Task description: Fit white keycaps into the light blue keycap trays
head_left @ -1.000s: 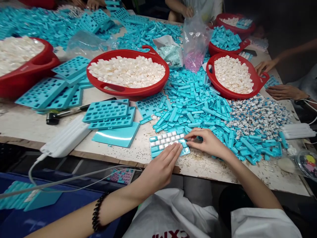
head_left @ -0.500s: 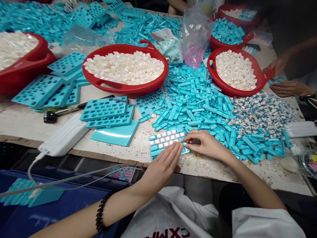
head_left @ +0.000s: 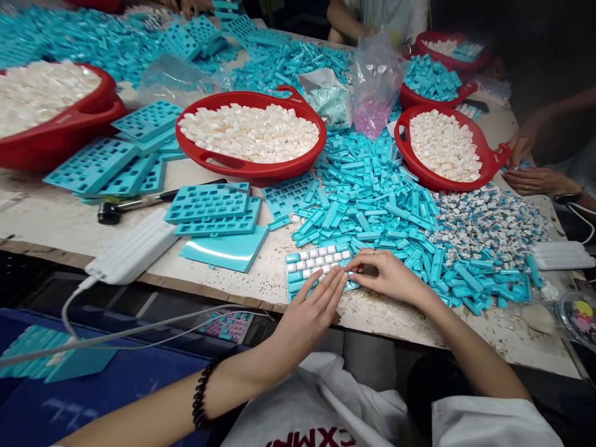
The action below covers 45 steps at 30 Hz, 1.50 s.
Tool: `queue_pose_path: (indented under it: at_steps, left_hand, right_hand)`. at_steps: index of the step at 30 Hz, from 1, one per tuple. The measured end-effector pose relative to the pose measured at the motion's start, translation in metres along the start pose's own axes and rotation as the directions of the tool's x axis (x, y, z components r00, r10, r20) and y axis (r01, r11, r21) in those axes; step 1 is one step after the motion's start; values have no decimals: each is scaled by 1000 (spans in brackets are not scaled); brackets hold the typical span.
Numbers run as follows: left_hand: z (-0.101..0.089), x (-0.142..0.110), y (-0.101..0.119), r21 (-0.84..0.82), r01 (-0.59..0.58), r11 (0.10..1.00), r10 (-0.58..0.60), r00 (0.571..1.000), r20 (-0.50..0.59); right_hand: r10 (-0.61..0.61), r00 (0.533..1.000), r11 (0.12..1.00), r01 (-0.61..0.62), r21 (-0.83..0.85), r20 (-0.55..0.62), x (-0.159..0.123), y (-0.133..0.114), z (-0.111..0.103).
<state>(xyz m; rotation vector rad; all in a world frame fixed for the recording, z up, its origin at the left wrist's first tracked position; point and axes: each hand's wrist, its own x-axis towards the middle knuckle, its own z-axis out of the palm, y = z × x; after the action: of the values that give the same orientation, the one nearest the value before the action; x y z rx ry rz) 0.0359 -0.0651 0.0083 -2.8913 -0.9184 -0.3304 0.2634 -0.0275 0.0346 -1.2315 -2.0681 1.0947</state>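
Hands on a turquoise keycap tray (head_left: 293,276)
Right hand (head_left: 388,277) fingers pinch narrowly, hold unclear; Left hand (head_left: 305,313) fingers spread; a slip could unseat white keycaps (head_left: 316,261).

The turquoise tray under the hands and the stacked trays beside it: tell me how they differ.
The tray under the left hand and right hand holds white keycaps, while the stacked trays show open cells. The first lies singly; the others sit piled. The hands touch the first, not the stack. Both are turquoise plastic with rectangular cells.
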Motion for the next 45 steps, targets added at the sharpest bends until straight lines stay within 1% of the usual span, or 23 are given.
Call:
queue_pose_path:
  at_steps: [5, 8, 11, 15, 17, 20, 23, 25, 28, 30, 33, 35, 37, 40, 42, 45]
  left_hand:
    - [2, -7, 5, -26, 78, 997, -79, 997, -19]
    - [0, -5, 0, -76, 67, 995, -68, 998, -10]
    - [0, 4, -5, -122, 45, 992, -43, 999, 19]
    - [3, 11, -2, -88, 53, 995, -46, 996, 81]
    - [2, 10, 2, -64, 66, 996, -63, 997, 54]
    - [1, 3, 4, -88, 20, 996, -20, 1000, 2]
    - [0, -7, 9, -108, 97, 989, -100, 995, -21]
    - [0, -7, 16, -114, 148, 982, -155, 986, -57]
    - [0, 1, 16, -180, 147, 973, -165, 982, -87]
    - [-1, 9, 6, -281, 145, 949, -172, 982, -75]
    - [-1, 20, -16, -476, 206, 855, -258, 965, -46]
    - [0, 25, -27, -564, 244, 789, -318, 948, -34]
    - [0, 27, -32, -599, 271, 753, -354, 935, -22]
    - [0, 28, -33, -619, 298, 727, -381, 924, -3]
    - [0, 29, -32, -627, 298, 719, -383, 924, 0]
    - [0, 29, -32, -613, 278, 739, -365, 931, -17]
  right_hand:
    - [-9, 1000, 1000, 9, -16, 11, -2, -5, 0]
    - [-10, 1000, 1000, 10, -16, 5, -1, -4, 2]
    - [-3, 1000, 999, 3, -34, -2, 1, 1, 3]
    - [-16, 1000, 998, 16, -57, 6, 0, 4, 5]
    - [-20, 1000, 997, 21, -78, 15, -5, 6, 6]
    - [-5, 1000, 991, 6, -137, 13, -9, 18, 5]
    - [-25, 999, 986, 28, -161, 21, -5, 31, 4]
    - [-33, 999, 986, 39, -165, 36, -3, 32, 3]
    - [-10, 998, 981, 21, -192, 58, -1, 22, 1]
    - [16, 998, 977, -2, -214, 65, 0, 12, 0]
    - [49, 995, 970, -26, -243, 88, 4, -3, -2]
    - [62, 993, 964, -34, -265, 99, 7, -10, -3]
    - [64, 993, 960, -35, -277, 99, 10, -16, -3]
    - [80, 992, 959, -50, -279, 97, 15, -21, -3]
    - [132, 988, 959, -106, -261, 83, 16, -23, -4]
    - [240, 970, 948, -230, -219, 23, 14, -28, -4]
